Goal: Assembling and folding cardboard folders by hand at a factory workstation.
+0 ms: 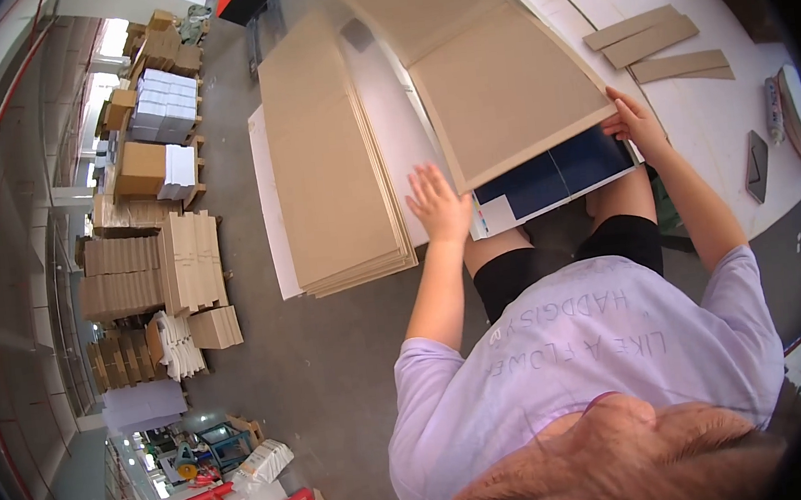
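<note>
A large brown cardboard sheet [510,85] with a fold line across it lies in front of me. My right hand [637,126] pinches its near right corner between thumb and fingers. Beneath that sheet, a dark blue printed sheet [557,177] with a pale edge shows along the near side; the rest of it is covered. My left hand [440,209] holds nothing, its fingers spread beside the cardboard's near left corner. A stack of brown cardboard sheets [320,161] stands to the left of that hand.
On the white table [696,115] to the right lie several cardboard strips [645,34] and a phone [757,165]. Loaded pallets of boxes [142,169] and stacked cardboard [191,260] line the far left, across the grey floor [337,391].
</note>
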Demonstrator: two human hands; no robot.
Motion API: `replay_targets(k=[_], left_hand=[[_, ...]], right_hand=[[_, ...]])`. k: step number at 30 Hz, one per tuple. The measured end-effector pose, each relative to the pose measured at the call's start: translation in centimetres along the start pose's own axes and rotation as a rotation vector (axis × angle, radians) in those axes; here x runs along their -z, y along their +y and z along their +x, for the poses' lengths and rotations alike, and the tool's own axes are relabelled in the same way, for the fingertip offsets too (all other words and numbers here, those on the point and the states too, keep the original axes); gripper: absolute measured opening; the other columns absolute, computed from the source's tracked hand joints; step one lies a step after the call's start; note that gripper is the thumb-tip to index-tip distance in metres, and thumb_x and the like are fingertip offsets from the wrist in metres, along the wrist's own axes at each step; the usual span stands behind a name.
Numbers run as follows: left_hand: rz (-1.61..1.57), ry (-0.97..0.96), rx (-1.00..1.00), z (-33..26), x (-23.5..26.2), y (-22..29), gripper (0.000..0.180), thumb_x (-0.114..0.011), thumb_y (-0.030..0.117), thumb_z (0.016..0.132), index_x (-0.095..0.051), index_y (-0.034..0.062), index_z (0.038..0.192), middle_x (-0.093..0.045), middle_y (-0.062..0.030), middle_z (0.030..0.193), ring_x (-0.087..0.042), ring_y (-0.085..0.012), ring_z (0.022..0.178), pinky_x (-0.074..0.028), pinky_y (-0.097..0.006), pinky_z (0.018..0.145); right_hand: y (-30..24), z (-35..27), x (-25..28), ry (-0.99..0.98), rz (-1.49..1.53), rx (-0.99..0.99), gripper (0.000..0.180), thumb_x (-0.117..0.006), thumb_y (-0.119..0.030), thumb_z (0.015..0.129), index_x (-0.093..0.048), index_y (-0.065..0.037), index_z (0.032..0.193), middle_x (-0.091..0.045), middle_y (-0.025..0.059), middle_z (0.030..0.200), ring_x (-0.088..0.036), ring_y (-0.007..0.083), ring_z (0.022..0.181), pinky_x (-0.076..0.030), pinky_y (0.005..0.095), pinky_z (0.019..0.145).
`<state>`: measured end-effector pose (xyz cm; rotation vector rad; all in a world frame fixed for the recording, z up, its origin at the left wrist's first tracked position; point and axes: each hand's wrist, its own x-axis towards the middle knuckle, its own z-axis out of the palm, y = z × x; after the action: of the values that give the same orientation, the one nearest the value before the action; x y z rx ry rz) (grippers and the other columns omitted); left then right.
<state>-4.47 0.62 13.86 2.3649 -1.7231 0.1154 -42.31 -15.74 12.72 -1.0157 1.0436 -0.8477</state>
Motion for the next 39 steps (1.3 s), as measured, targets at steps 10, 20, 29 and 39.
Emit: replay_targets(k=[10, 20, 29, 39], left_hand=[[-0.199, 0.177, -0.462, 4.6, 0.5, 11.7, 0.04, -0.051, 0.012, 0.088, -0.056, 0.0153, 0.128, -0.058, -0.0133, 0.129, -0.055, -0.0295, 0.119, -0.042, -0.046, 0.098], [-0.826, 0.348, -0.215, 6.8, 15.3, -0.4, 0.023, -0.052, 0.016, 0.097, -0.065, 0.004, 0.111, -0.07, -0.013, 0.095, -0.067, -0.0266, 0.084, -0.052, -0.037, 0.073], [-1.989, 0.872, 0.454, -0.9, 6.8, -22.3, 0.033, -0.043, 0.028, 0.102, -0.049, 0.0056, 0.125, -0.056, -0.0121, 0.125, -0.058, -0.0218, 0.111, -0.052, -0.04, 0.091], [-2.021, 0.698, 1.17, -3.3, -3.5, -27.0, 0.037, -0.033, 0.026, 0.104, -0.049, -0.0007, 0.124, -0.059, -0.011, 0.123, -0.059, -0.0249, 0.11, -0.05, -0.039, 0.093]], right_hand=[[-4.2, -0.4, -2.9, 0.016, 0.041, 0.239, 0.049, -0.04, -0.023, 0.102, -0.028, -0.021, 0.15, -0.064, 0.0043, 0.073, -0.061, 0.0111, 0.062, -0.053, 0.0252, 0.061], [-0.9, 2.8, 5.1, 0.197, -0.11, 0.449, 0.062, -0.041, -0.047, 0.1, -0.016, -0.025, 0.153, -0.067, 0.0055, 0.101, -0.062, 0.0096, 0.078, -0.043, 0.0223, 0.064], [10.7, 5.1, 14.9, 0.359, -0.324, 0.284, 0.066, -0.053, -0.018, 0.096, -0.02, -0.023, 0.152, -0.067, 0.0098, 0.098, -0.061, 0.0129, 0.079, -0.046, 0.026, 0.069], [15.4, 7.8, 21.9, 0.421, -0.239, 0.261, 0.062, -0.053, -0.013, 0.096, -0.024, -0.015, 0.15, -0.065, 0.0085, 0.098, -0.059, 0.011, 0.081, -0.046, 0.0224, 0.066]])
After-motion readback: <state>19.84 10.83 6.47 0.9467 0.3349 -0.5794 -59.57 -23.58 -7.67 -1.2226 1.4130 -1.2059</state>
